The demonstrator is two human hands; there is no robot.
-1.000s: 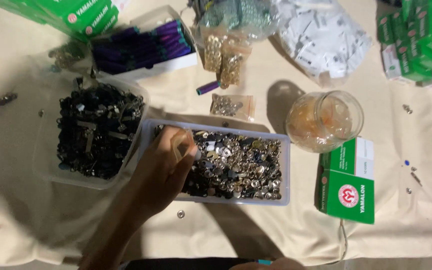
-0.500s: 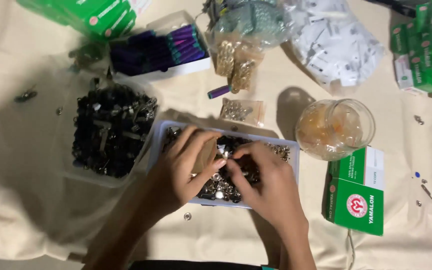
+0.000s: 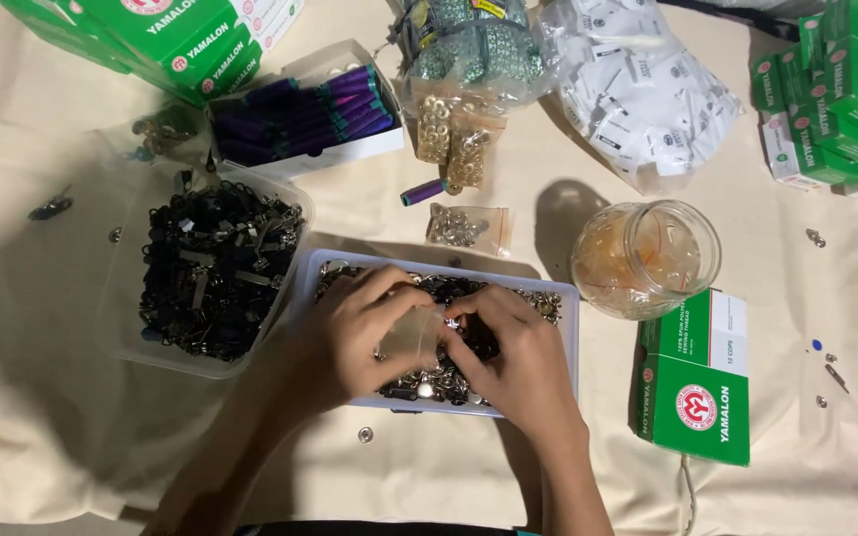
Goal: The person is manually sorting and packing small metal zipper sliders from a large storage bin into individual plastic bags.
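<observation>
**Both hands now pinched together over the tray**

A second ago only the left hand is in the tray; now the right hand has come in too, and the pair meet at the middle. Half a second back they are already close; since then they have drawn in tighter, fingertips nearly touching.

Between them sits a small clear bag, and both hands pinch it: the left hand's fingers are curled narrow on its left edge, the right hand's thumb and forefinger closed on its right edge. The bag hangs just above the heap of small metal fasteners that fills the white tray, in front of the person at the centre of the bench.

Left of the tray, touching its corner, is a clear tub full of black metal parts. Behind it lies an open box of purple spools. Just behind the tray rests a little packet of silver snaps, and further back two packets of brass eyelets. To the right stands a clear jar, and beside that a green box lying flat. More green boxes are stacked at the far right. One loose snap lies on the cloth just in front of the tray.
</observation>
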